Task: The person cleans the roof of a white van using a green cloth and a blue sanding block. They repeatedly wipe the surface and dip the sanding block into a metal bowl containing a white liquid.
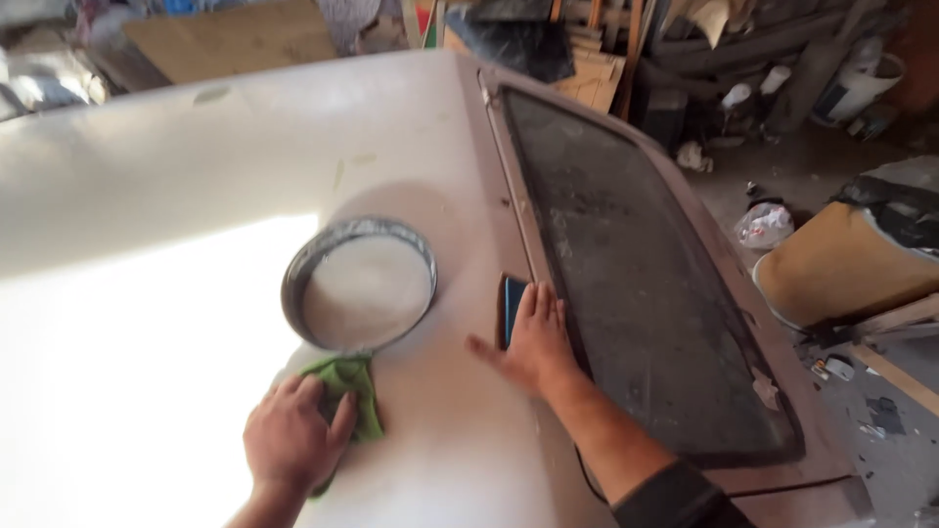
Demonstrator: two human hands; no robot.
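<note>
Head view looks down on a pale, primed car panel (196,166) with a dark window opening (636,274) running along its right side. Standing here, I see both bare hands on the panel. The left hand (291,440), at about seven o'clock in the picture, is closed over a green cloth (354,383), the fingers bunched on it and pressing it to the surface. Just beyond the cloth, toward eleven o'clock from that hand, sits a round metal pan (311,256); the cloth's upper edge touches or nearly touches its rim. The pan holds a milky white liquid (367,290) that fills most of its floor.

The right hand (533,342), near the middle of the picture, lies flat with fingers together and thumb spread out to nine o'clock. Under its fingertips is a dark blue block (511,305), lying right against the frame of the window opening; the palm presses on it rather than wrapping it, so I cannot tell whether it is truly gripped.

Off at three o'clock, on the dusty floor, lies a yellowish drum (841,264) on its side, and a crumpled plastic bag (765,225) beside it. At twelve o'clock, boards and cardboard (235,39) are stacked behind the panel.
</note>
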